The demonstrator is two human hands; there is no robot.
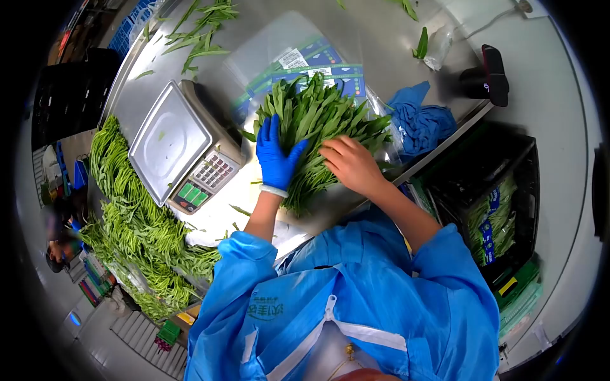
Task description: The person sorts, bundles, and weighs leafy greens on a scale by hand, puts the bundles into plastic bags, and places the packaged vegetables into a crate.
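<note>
A thick bunch of long-leaved greens, like water spinach (321, 117), lies on the metal table in front of me, its stems toward my body. My left hand (274, 155), in a blue glove, rests on the bunch's left side with its thumb spread from the fingers. My bare right hand (348, 164) lies over the right side, its fingers slightly bent and apart against the leaves; the thumb is hidden. Printed plastic bags (346, 73) with blue-green bands and white labels lie flat behind the bunch, partly covered by it.
A digital scale (213, 171) with a metal pan (170, 143) stands left of the bunch. Beyond it is a long heap of green stems (136, 222). At right are crumpled blue cloth (422, 120), a black device (492, 76) and a black crate (527, 190) holding packed greens.
</note>
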